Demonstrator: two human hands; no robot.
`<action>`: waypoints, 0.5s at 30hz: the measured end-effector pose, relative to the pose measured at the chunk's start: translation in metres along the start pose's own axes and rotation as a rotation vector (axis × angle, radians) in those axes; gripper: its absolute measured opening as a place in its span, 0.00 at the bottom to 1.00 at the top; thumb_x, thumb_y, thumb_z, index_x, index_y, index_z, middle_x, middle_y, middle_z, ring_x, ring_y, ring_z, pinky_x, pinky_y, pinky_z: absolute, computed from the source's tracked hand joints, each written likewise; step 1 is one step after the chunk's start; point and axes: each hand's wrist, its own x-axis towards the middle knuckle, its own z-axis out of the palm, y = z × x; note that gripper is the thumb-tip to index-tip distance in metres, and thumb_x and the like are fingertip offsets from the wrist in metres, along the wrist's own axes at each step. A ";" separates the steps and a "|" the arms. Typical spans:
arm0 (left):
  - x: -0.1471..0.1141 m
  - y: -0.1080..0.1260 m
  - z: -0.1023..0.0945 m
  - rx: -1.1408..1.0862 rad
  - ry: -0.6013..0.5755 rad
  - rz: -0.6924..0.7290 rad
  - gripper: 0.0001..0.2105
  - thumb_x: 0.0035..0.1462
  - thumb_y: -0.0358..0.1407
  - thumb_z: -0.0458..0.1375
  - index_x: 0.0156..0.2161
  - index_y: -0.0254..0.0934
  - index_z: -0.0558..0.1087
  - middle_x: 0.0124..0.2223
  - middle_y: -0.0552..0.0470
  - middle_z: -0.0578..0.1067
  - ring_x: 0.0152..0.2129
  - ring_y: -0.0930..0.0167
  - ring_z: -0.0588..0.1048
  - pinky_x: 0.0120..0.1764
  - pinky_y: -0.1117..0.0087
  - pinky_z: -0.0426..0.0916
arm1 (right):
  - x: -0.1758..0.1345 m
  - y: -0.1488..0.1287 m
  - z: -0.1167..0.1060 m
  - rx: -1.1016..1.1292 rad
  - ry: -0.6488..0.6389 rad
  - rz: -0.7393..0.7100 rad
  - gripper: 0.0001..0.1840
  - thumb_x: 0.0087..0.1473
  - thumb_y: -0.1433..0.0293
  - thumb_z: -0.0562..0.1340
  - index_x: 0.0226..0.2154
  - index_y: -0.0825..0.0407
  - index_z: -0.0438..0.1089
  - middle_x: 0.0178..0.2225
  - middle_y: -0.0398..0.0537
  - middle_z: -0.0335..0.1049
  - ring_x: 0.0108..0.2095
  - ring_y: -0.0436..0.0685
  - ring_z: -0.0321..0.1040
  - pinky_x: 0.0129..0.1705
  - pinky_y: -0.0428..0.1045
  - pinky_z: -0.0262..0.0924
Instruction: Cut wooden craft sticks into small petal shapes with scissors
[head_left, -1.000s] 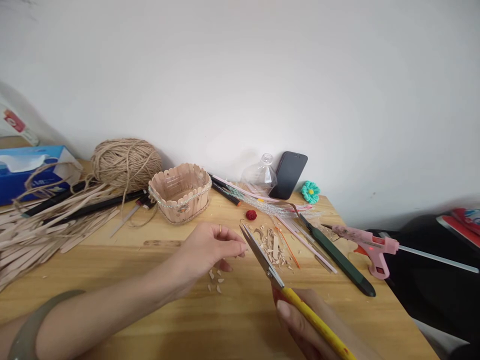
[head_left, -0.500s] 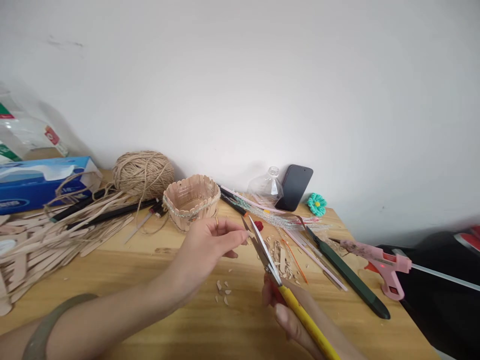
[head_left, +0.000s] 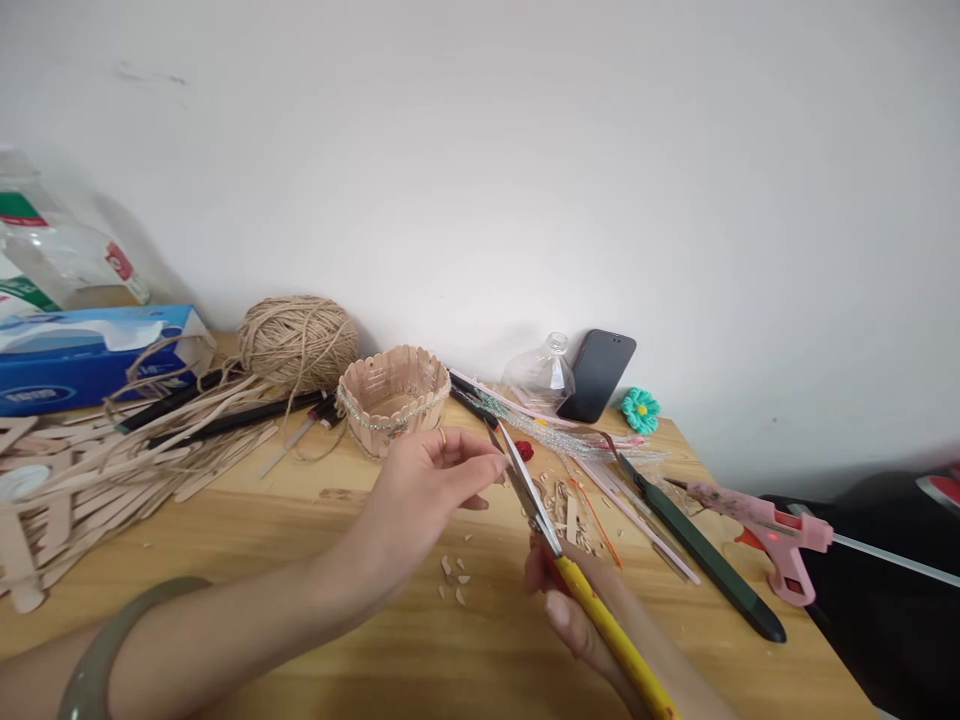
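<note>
My right hand [head_left: 581, 610] is wrapped round the yellow handles of a pair of scissors [head_left: 544, 520], whose blades point up and away from me, slightly apart. Thumb and fingers of my left hand [head_left: 442, 475] are pinched together right beside the blade tips. Between them is a small piece of wooden craft stick, now mostly hidden by the fingertips. Below the hands, several small wood chips [head_left: 452, 580] lie on the wooden table [head_left: 360, 660]. A basket made of craft sticks [head_left: 394, 400], with a silvery trim, stands behind my left hand.
A twine ball [head_left: 298, 340], tissue box [head_left: 97, 360] and loose craft sticks [head_left: 82, 530] lie left. Behind the scissors are a cut bottle top [head_left: 544, 375], phone [head_left: 598, 375] and green flower [head_left: 640, 410]. To the right lie a green-handled tool [head_left: 705, 550] and pink glue gun [head_left: 772, 525].
The scissor blades have drawn a little closer together, and the wood piece is less visible at my left fingertips. The whole view has shifted slightly.
</note>
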 end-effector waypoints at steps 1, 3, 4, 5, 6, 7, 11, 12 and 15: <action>0.000 0.000 0.000 0.001 -0.001 -0.001 0.03 0.45 0.34 0.62 0.25 0.36 0.74 0.26 0.56 0.74 0.26 0.75 0.71 0.28 0.76 0.66 | -0.001 -0.001 0.000 0.008 0.010 0.002 0.28 0.50 0.42 0.51 0.29 0.50 0.62 0.29 0.47 0.62 0.33 0.58 0.60 0.33 0.49 0.57; 0.000 0.001 0.000 0.007 -0.004 -0.003 0.03 0.45 0.33 0.61 0.24 0.36 0.74 0.25 0.56 0.74 0.26 0.75 0.71 0.28 0.76 0.66 | -0.001 -0.002 -0.001 0.025 0.013 0.012 0.28 0.49 0.41 0.52 0.27 0.49 0.60 0.26 0.44 0.60 0.29 0.56 0.59 0.30 0.49 0.57; 0.000 0.002 0.000 0.011 -0.005 -0.003 0.03 0.45 0.33 0.61 0.24 0.36 0.73 0.25 0.56 0.74 0.26 0.75 0.70 0.28 0.76 0.66 | 0.000 -0.002 -0.001 0.032 0.006 0.017 0.28 0.48 0.40 0.52 0.25 0.49 0.59 0.24 0.43 0.58 0.28 0.55 0.58 0.29 0.49 0.56; 0.000 0.002 0.000 0.014 -0.007 -0.003 0.03 0.45 0.33 0.61 0.24 0.36 0.73 0.25 0.56 0.74 0.26 0.75 0.70 0.28 0.76 0.66 | 0.000 -0.002 -0.001 0.034 0.001 0.021 0.28 0.47 0.40 0.52 0.25 0.49 0.58 0.23 0.43 0.58 0.27 0.55 0.58 0.28 0.48 0.56; 0.000 0.002 0.000 0.017 -0.007 -0.003 0.03 0.45 0.33 0.61 0.24 0.36 0.73 0.25 0.56 0.73 0.25 0.75 0.70 0.29 0.75 0.66 | 0.001 -0.001 -0.001 0.031 -0.004 0.024 0.29 0.47 0.40 0.52 0.24 0.49 0.58 0.23 0.43 0.57 0.27 0.55 0.58 0.28 0.48 0.56; 0.001 0.001 0.001 0.018 -0.010 -0.004 0.03 0.45 0.33 0.61 0.24 0.36 0.73 0.25 0.57 0.73 0.25 0.75 0.70 0.29 0.75 0.66 | 0.002 -0.001 -0.002 0.024 -0.005 0.021 0.29 0.47 0.40 0.52 0.24 0.49 0.59 0.24 0.43 0.58 0.27 0.55 0.58 0.28 0.48 0.57; 0.002 0.000 0.002 0.017 -0.010 -0.012 0.04 0.45 0.33 0.61 0.24 0.36 0.73 0.24 0.57 0.73 0.25 0.76 0.70 0.28 0.76 0.66 | 0.002 0.002 -0.002 -0.005 0.009 0.004 0.30 0.49 0.40 0.50 0.27 0.50 0.61 0.26 0.45 0.60 0.31 0.57 0.61 0.30 0.49 0.59; 0.002 0.000 0.002 0.018 -0.005 -0.014 0.04 0.45 0.33 0.61 0.23 0.36 0.73 0.24 0.57 0.73 0.24 0.76 0.70 0.28 0.76 0.66 | 0.003 0.002 -0.002 -0.012 0.009 0.006 0.30 0.49 0.40 0.50 0.27 0.50 0.61 0.26 0.45 0.61 0.31 0.58 0.61 0.31 0.50 0.60; 0.001 0.000 0.002 0.017 0.015 -0.015 0.03 0.44 0.33 0.61 0.23 0.35 0.73 0.24 0.57 0.73 0.24 0.76 0.70 0.28 0.76 0.66 | 0.003 0.000 -0.002 -0.047 0.004 0.016 0.31 0.49 0.40 0.49 0.28 0.50 0.61 0.27 0.46 0.62 0.33 0.59 0.62 0.32 0.50 0.60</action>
